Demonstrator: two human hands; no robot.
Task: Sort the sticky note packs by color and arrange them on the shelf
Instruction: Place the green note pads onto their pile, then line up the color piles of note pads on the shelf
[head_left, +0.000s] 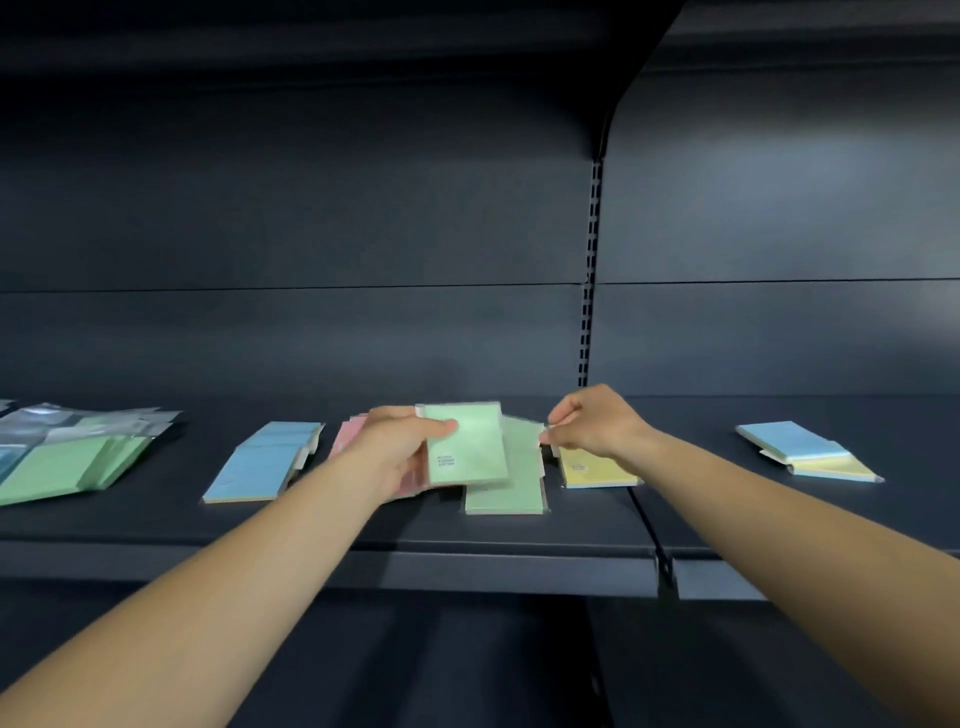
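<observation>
My left hand (402, 444) is shut on a green sticky note pack (467, 447), held just above the dark shelf (363, 519). Under it lies a stack of green packs (509, 488). My right hand (592, 421) pinches the right edge of that green stack, fingers closed on its wrapper. A pink pack (345, 434) lies mostly hidden behind my left hand. A blue stack (265, 462) sits to the left. A yellow pack (592, 467) lies under my right wrist.
Larger green and clear-wrapped packs (72, 452) lie at the far left. A blue pack on a yellow one (810, 452) rests on the right shelf section. A slotted upright post (589, 291) divides the back panels. Another shelf hangs overhead.
</observation>
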